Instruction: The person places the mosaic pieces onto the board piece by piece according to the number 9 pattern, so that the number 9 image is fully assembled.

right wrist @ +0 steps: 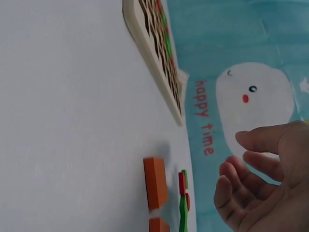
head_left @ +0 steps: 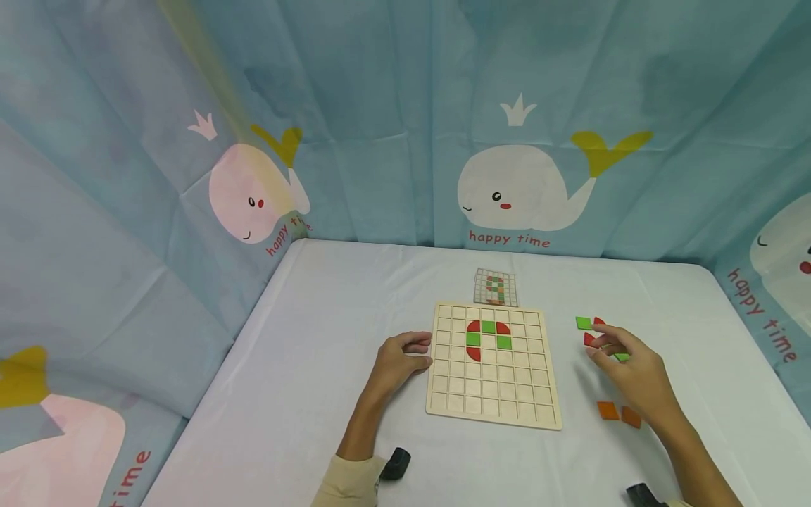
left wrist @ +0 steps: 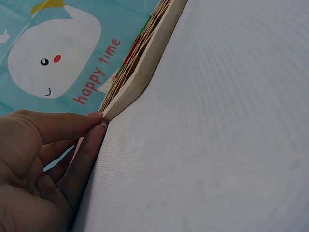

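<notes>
Left grip (head_left: 398, 360): thumb and fingertips, narrowly parted, rest against the side edge of a pale wooden board (head_left: 481, 387), which lies flat immediately to the right of this grip. Right grip (head_left: 636, 370): thumb stands apart from loosely bent fingers, empty, above the tabletop (head_left: 304, 380), a smooth white surface. Under and just beyond the right grip lie glossy loose pieces, green (head_left: 583, 322) and red (head_left: 589, 339), partly hidden by the fingers. Nearer the person than the right grip lie two thick orange blocks (head_left: 607, 410), side by side. Ahead and to the right of the left grip, close to the board's far edge, is a small card (head_left: 496, 287) printed with a coloured grid pattern. A creased blue curtain (head_left: 380, 105) with whale prints rises beyond both grips. Shallow square cells divide the board; six hold inlays: three green squares (head_left: 473, 339) and three red quarter-rounds (head_left: 473, 353).
</notes>
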{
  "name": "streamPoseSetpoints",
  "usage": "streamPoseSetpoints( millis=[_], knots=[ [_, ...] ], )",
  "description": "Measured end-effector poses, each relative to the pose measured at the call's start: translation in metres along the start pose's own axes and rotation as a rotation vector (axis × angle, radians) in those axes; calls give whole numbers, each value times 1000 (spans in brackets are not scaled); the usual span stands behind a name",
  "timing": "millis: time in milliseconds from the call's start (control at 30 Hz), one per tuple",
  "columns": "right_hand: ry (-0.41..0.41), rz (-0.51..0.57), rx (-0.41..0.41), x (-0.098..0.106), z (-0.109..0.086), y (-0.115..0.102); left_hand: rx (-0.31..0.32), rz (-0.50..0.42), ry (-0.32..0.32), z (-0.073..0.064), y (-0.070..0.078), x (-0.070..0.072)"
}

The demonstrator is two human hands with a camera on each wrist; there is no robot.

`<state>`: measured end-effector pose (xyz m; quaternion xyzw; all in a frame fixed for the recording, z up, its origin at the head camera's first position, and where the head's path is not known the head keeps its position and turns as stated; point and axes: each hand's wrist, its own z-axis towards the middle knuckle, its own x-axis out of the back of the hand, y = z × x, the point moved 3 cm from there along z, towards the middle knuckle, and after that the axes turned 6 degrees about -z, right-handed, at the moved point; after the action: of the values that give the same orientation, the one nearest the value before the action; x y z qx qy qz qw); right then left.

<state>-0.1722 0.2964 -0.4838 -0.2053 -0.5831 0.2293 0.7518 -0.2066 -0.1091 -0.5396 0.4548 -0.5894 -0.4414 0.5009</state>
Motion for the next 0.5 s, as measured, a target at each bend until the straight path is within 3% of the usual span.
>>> streamPoseSetpoints(
  millis=[500],
  knots=[
    [-76, -55, -212, 16, -4, 35, -1, 9, 3, 0, -1, -1]
  ],
)
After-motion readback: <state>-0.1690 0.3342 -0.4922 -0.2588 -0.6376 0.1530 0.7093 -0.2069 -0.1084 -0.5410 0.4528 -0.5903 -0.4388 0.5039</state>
